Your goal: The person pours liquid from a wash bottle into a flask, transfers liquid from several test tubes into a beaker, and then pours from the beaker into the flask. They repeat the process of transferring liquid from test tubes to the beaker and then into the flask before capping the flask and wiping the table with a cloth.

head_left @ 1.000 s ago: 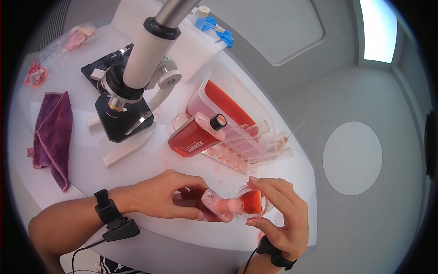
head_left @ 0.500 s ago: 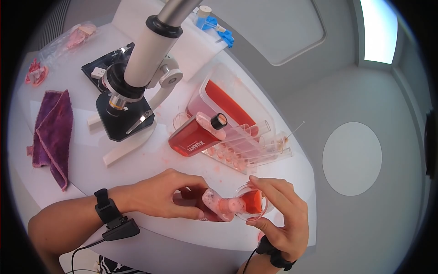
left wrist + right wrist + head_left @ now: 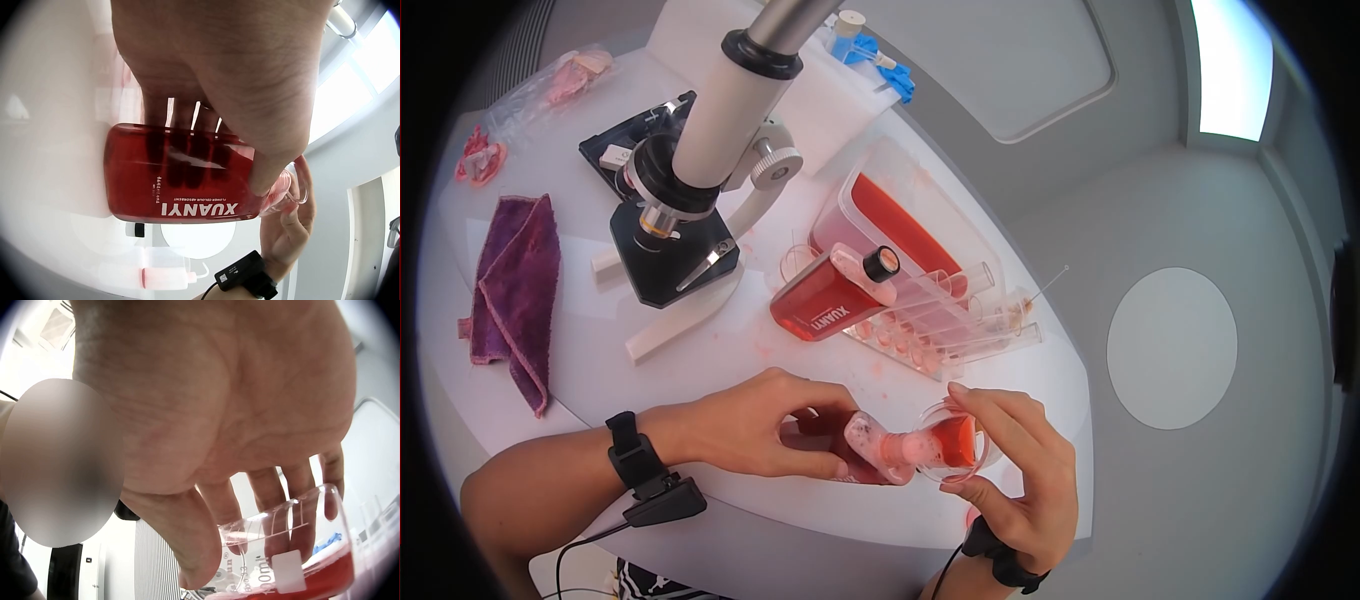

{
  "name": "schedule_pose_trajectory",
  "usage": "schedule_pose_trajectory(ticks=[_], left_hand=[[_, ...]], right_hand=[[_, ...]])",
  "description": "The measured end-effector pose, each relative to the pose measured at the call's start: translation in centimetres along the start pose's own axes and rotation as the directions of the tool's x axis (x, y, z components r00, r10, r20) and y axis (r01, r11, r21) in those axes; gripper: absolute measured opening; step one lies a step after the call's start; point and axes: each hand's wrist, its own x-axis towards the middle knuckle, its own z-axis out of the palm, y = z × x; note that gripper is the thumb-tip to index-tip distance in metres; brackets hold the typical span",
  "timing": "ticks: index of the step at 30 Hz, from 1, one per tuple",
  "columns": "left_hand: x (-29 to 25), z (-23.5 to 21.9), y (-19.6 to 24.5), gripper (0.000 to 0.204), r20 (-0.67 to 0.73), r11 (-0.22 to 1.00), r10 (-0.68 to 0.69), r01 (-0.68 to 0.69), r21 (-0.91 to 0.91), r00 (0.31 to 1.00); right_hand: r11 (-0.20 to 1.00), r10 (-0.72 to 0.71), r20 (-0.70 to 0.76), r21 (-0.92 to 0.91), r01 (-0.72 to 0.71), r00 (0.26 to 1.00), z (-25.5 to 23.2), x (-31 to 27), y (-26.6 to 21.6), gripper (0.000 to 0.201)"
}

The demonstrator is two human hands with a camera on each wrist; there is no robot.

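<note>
My left hand (image 3: pixel 765 425) grips a clear flat bottle of red liquid (image 3: pixel 131 172), marked XUANYI, with the thumb on one face and the fingers behind it. The bottle lies tipped onto its side, its neck (image 3: pixel 900 448) pointing right into the mouth of a glass beaker (image 3: pixel 967 440). Around that beaker curl the thumb and fingers of my right hand (image 3: pixel 1030 455). The beaker is tilted toward the bottle and has red liquid (image 3: pixel 328 578) low in it. White measuring marks (image 3: pixel 234 575) show on its wall in the right wrist view.
Past the hands stands a second red bottle (image 3: pixel 820 300) with a black cap, beside a clear tub (image 3: pixel 830 215) of red liquid and a rack of test tubes (image 3: pixel 960 315). A microscope (image 3: pixel 710 150) stands to the left, near a purple cloth (image 3: pixel 515 300). Blue gloves (image 3: pixel 890 75) lie at the back.
</note>
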Motion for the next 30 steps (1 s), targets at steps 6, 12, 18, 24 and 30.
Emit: schedule_pose_trajectory(ticks=[6,12,18,24,30], left_hand=[[0.04,0.01,-0.02,0.044,-0.002,1.000,-0.003,0.003,0.005,1.000],[0.03,-0.08,-0.23,0.045,0.001,1.000,0.017,-0.017,0.019,1.000],[0.05,-0.09,-0.29,0.047,0.003,0.999,0.029,-0.029,0.035,1.000],[0.08,-0.08,-0.36,0.046,0.002,0.999,0.036,-0.036,0.039,0.999],[0.04,0.04,-0.15,0.045,-0.009,1.000,0.020,-0.020,0.018,1.000]], right_hand=[[1.000,0.004,-0.001,0.002,-0.004,1.000,-0.01,0.02,-0.05,0.071],[1.000,0.004,0.003,0.005,-0.004,1.000,-0.03,0.06,-0.07,0.072],[1.000,0.002,0.003,0.000,-0.002,1.000,0.00,0.04,-0.07,0.072],[1.000,0.002,0.005,-0.003,-0.002,1.000,-0.01,0.06,-0.04,0.072],[1.000,0.003,-0.001,0.005,-0.003,1.000,0.04,0.04,-0.05,0.071]])
